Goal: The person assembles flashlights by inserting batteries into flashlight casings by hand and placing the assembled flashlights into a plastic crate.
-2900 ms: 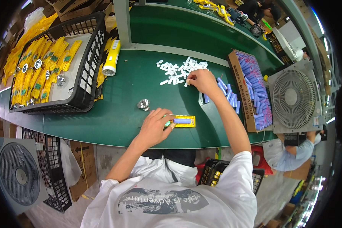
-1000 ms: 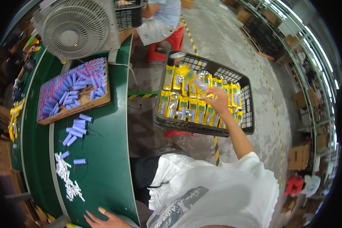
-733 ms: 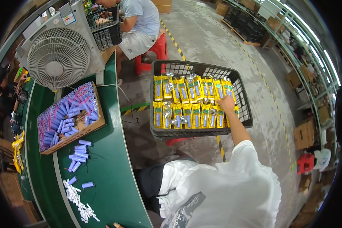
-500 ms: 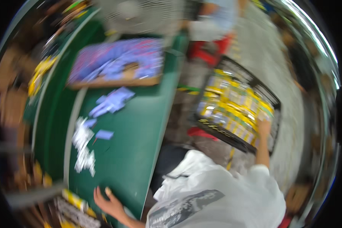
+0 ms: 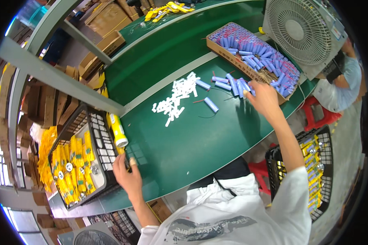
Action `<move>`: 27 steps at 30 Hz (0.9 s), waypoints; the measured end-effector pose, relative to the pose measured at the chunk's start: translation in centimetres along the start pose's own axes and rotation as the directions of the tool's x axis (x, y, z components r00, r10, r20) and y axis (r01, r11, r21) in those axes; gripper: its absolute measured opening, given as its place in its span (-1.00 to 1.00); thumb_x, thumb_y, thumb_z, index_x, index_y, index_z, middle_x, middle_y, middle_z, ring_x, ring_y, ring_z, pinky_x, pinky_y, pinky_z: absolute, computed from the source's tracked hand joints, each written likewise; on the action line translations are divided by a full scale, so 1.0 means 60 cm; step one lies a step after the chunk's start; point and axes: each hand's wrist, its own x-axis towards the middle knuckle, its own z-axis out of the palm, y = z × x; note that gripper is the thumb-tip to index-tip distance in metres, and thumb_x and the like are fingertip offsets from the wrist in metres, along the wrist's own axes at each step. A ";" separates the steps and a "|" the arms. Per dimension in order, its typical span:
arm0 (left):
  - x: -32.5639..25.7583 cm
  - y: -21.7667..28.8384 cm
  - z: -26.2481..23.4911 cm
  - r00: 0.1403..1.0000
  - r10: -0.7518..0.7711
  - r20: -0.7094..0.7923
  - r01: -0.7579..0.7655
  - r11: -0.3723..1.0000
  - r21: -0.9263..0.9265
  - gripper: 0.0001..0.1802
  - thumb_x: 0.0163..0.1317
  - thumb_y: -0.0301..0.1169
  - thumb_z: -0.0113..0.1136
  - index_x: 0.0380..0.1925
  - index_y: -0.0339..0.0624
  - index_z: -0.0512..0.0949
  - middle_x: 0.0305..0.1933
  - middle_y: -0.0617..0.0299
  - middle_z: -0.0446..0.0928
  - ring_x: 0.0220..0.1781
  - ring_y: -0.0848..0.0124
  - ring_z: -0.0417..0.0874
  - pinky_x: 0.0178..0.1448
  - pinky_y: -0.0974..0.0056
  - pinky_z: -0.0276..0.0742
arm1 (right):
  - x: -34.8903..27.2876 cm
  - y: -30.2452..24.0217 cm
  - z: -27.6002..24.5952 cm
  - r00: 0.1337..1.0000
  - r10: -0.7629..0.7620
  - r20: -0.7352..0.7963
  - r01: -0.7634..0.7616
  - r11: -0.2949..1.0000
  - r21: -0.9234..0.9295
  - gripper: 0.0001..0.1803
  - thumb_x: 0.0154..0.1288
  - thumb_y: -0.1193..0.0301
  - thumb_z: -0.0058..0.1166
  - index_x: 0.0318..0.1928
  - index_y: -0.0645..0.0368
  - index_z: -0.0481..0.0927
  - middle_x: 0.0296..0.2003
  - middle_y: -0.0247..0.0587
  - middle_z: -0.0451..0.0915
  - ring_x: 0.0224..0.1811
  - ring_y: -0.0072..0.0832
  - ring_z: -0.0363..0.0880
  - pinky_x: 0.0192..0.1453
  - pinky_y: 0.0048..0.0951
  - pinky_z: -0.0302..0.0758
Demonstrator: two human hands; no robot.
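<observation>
My right hand (image 5: pixel 262 98) reaches over the green table to a loose group of lavender battery cells with thin wires. Its fingers are closed on a battery cell (image 5: pixel 242 86) at the group's right end. Another cell (image 5: pixel 211 105) lies alone nearer to me. Behind the hand stands a shallow cardboard box (image 5: pixel 233 59) packed with the same cells. My left hand (image 5: pixel 129 174) is at the table's left side, fingers apart and holding nothing visible, beside a black crate (image 5: pixel 105 143). A yellow flashlight (image 5: pixel 117 130) with a white end lies just beyond its fingertips.
White paper-like strips (image 5: pixel 176 97) lie scattered mid-table. The left crate holds yellow flashlight-like pieces (image 5: pixel 73 167). A grey fan (image 5: pixel 298 32) stands at the far right, near another person (image 5: pixel 339 90). Below the table's right edge, a second black crate (image 5: pixel 328 171) sits by a red stool (image 5: pixel 259 173).
My view has turned left. My right hand has moved from the crate at the right to the cells on the table. My left hand is now beside the left crate.
</observation>
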 end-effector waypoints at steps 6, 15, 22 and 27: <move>0.048 -0.016 0.033 0.961 -0.027 0.275 -0.009 0.991 0.132 -0.31 0.30 -0.21 0.45 0.35 -0.30 0.47 0.18 -0.20 0.61 0.22 -0.12 0.62 0.32 -0.11 0.54 | 0.057 -0.032 0.097 0.996 0.026 0.081 -0.024 0.999 -0.034 -0.48 0.11 0.12 0.52 -0.06 0.17 0.63 -0.12 0.08 0.74 -0.06 0.07 0.75 0.01 0.07 0.66; 0.197 -0.050 -0.118 0.983 -0.161 0.084 0.159 0.987 0.034 -0.57 0.31 -0.17 0.36 0.05 -0.25 0.71 -0.18 -0.09 0.75 -0.13 -0.03 0.77 0.03 0.00 0.65 | 0.031 0.015 0.152 0.995 0.099 -0.033 -0.059 0.795 0.604 -0.64 0.46 0.35 0.29 0.16 0.25 0.69 -0.10 -0.04 0.81 -0.10 -0.35 0.81 -0.12 -0.36 0.63; 0.315 -0.421 -0.110 0.908 -0.415 0.059 0.332 0.798 0.503 -0.05 0.11 0.09 0.45 0.43 -0.18 0.41 0.35 -0.34 0.49 0.40 -0.18 0.52 0.41 -0.04 0.53 | -0.083 -0.026 0.164 0.942 0.290 0.166 -0.154 -0.066 0.986 -0.51 0.69 0.17 0.02 0.38 0.27 0.52 0.16 -0.09 0.70 0.05 -0.38 0.75 -0.12 -0.54 0.60; 0.307 -0.465 -0.059 0.763 -0.603 0.232 0.343 0.683 0.645 0.24 -0.08 0.20 0.54 0.55 -0.16 0.24 0.65 -0.42 0.04 0.68 -0.34 0.06 0.60 -0.16 0.33 | -0.163 -0.018 0.207 0.924 0.193 0.331 -0.331 -0.034 0.943 -0.48 0.70 0.12 -0.02 0.39 0.26 0.48 0.24 -0.04 0.63 0.16 -0.32 0.71 0.07 -0.40 0.67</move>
